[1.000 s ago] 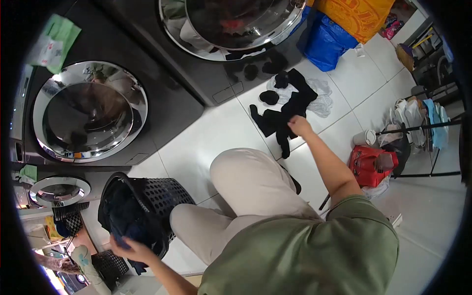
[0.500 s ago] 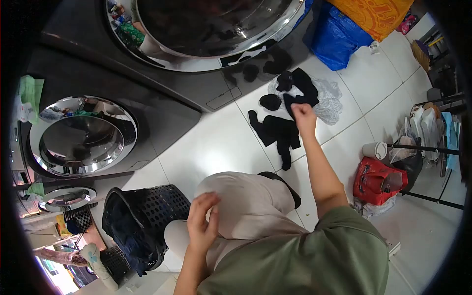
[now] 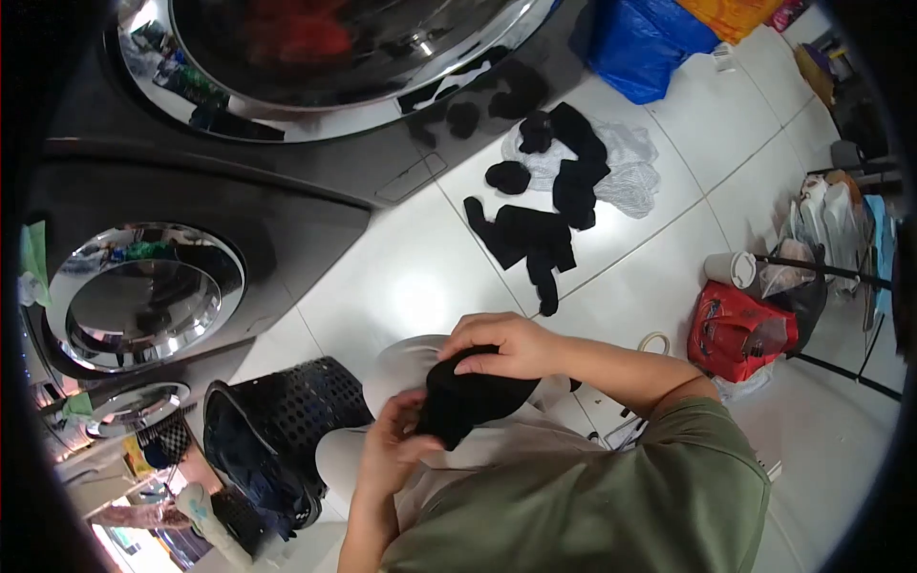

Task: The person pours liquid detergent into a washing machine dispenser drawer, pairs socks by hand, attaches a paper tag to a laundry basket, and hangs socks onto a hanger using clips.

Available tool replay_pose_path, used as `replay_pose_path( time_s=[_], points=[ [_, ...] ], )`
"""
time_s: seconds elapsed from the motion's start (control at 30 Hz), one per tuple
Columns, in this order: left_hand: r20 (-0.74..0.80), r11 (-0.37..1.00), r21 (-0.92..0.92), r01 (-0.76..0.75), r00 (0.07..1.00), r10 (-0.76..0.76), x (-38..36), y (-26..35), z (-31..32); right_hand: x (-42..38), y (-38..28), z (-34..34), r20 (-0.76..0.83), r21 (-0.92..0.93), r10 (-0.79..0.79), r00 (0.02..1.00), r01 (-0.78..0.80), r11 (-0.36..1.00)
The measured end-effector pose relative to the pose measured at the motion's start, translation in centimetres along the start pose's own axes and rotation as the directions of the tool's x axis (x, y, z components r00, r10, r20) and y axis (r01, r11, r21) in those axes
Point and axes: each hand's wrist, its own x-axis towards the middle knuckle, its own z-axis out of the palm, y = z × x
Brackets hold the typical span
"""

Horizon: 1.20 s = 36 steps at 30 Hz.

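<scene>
A black sock (image 3: pixel 470 396) is stretched between my two hands above my lap. At its lower left end, my left hand (image 3: pixel 390 435) grips it with thumb and fingers. My right hand (image 3: pixel 508 346) is closed over its upper edge, palm down. On the tiled floor ahead lie more loose black socks (image 3: pixel 533 234), with a rolled black bundle (image 3: pixel 508 177) close by. A second rolled bundle (image 3: pixel 537 132) rests on a light grey cloth (image 3: pixel 629 170).
Front-loading machines (image 3: pixel 287 239) line the left side. A black perforated basket (image 3: pixel 310 406) of dark clothes tilts beside my left knee. Blue (image 3: pixel 642 48) and orange (image 3: pixel 735 14) bags stand at the top. On the right are a red bag (image 3: pixel 735 334) and a rack.
My right hand has come back from the floor pile to my lap with a black sock. My left hand, empty before, now holds the sock too.
</scene>
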Motion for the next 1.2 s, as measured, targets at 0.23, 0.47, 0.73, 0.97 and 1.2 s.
replay_pose_path(
  time_s=[0.23,0.47,0.73,0.97,1.2],
  points=[
    [-0.188,0.982,0.095,0.163,0.972,-0.143,-1.7,1.1,-0.9,2.6,4.3,-5.4,-0.148,-0.157,0.096,0.984,-0.119,0.98],
    [-0.212,0.876,-0.441,0.195,0.926,-0.313,-4.8,-3.0,-4.4,-5.5,30.1,-36.3,-0.946,-0.298,0.052,0.319,-0.925,0.235],
    [-0.312,0.916,-0.313,0.252,0.883,-0.35,-7.6,-5.5,-5.1,-2.9,21.7,-33.1,-0.939,-0.331,-0.21,0.27,-0.876,0.35],
    [-0.368,0.712,-0.696,-0.086,0.895,-0.252,-9.6,-5.2,-6.6,-6.7,-11.8,-33.3,-0.752,-0.62,-0.646,0.128,-0.471,0.628],
    [-0.379,0.798,-0.586,-0.139,0.918,-0.118,-10.3,-7.4,-7.6,-4.1,-10.1,-16.4,-0.518,-0.855,-0.578,0.63,-0.385,0.346]
  ],
)
